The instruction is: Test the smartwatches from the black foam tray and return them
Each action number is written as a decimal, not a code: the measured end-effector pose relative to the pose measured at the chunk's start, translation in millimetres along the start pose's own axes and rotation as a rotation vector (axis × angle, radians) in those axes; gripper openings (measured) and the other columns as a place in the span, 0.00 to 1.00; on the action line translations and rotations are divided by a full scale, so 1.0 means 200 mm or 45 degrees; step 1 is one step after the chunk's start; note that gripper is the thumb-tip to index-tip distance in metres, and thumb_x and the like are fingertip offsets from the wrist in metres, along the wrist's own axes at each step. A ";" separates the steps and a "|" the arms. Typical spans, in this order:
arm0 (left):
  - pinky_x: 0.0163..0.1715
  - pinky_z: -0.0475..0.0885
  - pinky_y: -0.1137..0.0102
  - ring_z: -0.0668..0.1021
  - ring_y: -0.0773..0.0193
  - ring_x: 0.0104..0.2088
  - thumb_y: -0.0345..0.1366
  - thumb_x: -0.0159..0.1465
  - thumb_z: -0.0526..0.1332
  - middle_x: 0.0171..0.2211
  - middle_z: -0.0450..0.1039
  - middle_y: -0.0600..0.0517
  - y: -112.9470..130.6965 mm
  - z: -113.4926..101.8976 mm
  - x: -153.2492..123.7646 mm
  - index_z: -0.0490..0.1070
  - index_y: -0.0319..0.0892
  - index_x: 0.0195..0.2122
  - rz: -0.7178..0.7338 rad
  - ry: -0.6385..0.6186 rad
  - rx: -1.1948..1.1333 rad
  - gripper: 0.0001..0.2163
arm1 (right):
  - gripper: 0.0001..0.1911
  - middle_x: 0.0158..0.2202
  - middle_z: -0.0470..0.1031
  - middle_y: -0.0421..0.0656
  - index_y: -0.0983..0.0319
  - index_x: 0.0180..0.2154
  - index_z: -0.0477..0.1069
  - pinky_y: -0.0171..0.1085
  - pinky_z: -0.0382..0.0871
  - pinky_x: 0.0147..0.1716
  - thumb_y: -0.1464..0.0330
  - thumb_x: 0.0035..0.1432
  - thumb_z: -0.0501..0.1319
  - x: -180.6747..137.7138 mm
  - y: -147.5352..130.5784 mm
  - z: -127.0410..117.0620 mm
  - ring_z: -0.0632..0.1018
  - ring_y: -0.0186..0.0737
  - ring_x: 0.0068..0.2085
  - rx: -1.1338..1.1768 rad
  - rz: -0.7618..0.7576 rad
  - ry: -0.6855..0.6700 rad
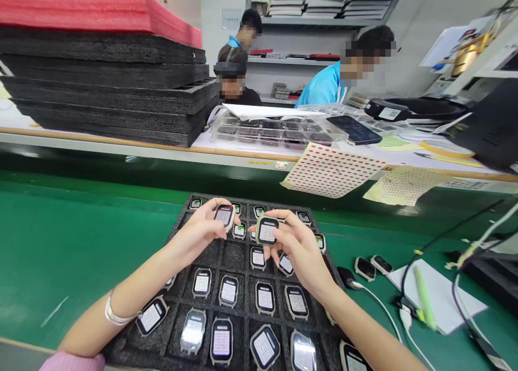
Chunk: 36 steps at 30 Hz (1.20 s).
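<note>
My left hand (206,220) grips a smartwatch case (224,215) without a strap, its lit screen tilted up. A second smartwatch (267,230), with a pale greenish frame and a white list on its screen, is held in my right hand (297,241). Both hands are above a black foam tray (238,255) with square compartments. Several more strapless watches sit in it, such as a watch with a pinkish screen (222,341) near the front. Most screens show white lists; a few at the back show green. My forearms cover parts of the tray's sides.
Black foam trays (101,90) with red foam on top are stacked on the shelf at left. Dotted sticker sheets (332,171) hang over the shelf edge. Right of the tray lie two watches (365,269), white cables (384,301) and a green pen (424,298). Co-workers (324,85) are beyond the shelf.
</note>
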State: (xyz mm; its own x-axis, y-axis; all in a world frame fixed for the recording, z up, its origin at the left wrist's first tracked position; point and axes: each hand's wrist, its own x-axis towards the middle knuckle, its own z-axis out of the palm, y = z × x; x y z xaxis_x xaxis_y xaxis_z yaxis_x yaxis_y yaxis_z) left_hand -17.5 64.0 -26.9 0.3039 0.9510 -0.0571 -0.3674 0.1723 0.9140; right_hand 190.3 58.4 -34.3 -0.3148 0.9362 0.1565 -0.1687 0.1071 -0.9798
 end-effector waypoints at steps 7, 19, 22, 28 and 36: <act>0.43 0.71 0.59 0.77 0.55 0.42 0.23 0.52 0.59 0.39 0.74 0.47 -0.03 0.07 -0.02 0.61 0.41 0.48 -0.075 -0.118 -0.084 0.22 | 0.11 0.32 0.77 0.43 0.59 0.42 0.65 0.30 0.63 0.14 0.61 0.60 0.61 -0.01 -0.03 0.00 0.73 0.33 0.18 -0.121 -0.047 0.138; 0.27 0.73 0.71 0.75 0.63 0.32 0.37 0.66 0.55 0.36 0.70 0.47 -0.05 0.12 -0.06 0.61 0.41 0.47 0.336 -0.095 0.198 0.10 | 0.12 0.30 0.76 0.42 0.59 0.48 0.68 0.31 0.66 0.17 0.62 0.65 0.56 -0.07 -0.06 -0.02 0.74 0.35 0.22 -0.117 -0.136 0.018; 0.28 0.73 0.69 0.75 0.62 0.33 0.36 0.66 0.55 0.37 0.70 0.47 -0.04 0.12 -0.07 0.61 0.41 0.48 0.313 -0.109 0.138 0.11 | 0.13 0.30 0.77 0.43 0.59 0.49 0.68 0.31 0.66 0.17 0.64 0.64 0.57 -0.09 -0.08 0.00 0.75 0.35 0.22 -0.116 -0.134 0.017; 0.35 0.74 0.64 0.75 0.59 0.39 0.29 0.63 0.54 0.40 0.70 0.46 -0.02 0.13 -0.13 0.60 0.42 0.52 0.245 -0.154 -0.015 0.16 | 0.14 0.34 0.77 0.45 0.59 0.49 0.68 0.29 0.65 0.15 0.65 0.61 0.61 -0.10 -0.10 0.01 0.72 0.31 0.19 -0.140 -0.090 0.104; 0.37 0.74 0.65 0.75 0.61 0.37 0.30 0.66 0.53 0.40 0.69 0.47 -0.02 0.14 -0.19 0.57 0.43 0.54 0.162 -0.208 0.061 0.15 | 0.22 0.39 0.76 0.44 0.51 0.51 0.66 0.30 0.69 0.16 0.63 0.55 0.67 -0.26 -0.24 0.08 0.75 0.32 0.20 0.067 0.006 -0.074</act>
State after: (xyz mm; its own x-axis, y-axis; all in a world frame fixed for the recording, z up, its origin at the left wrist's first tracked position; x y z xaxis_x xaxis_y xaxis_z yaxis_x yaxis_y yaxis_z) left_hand -3.0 19.6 -16.6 0.3974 0.9094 0.1224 -0.3708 0.0371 0.9280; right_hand 199.4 -0.7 7.2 -0.3692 0.9155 0.1600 -0.2154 0.0832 -0.9730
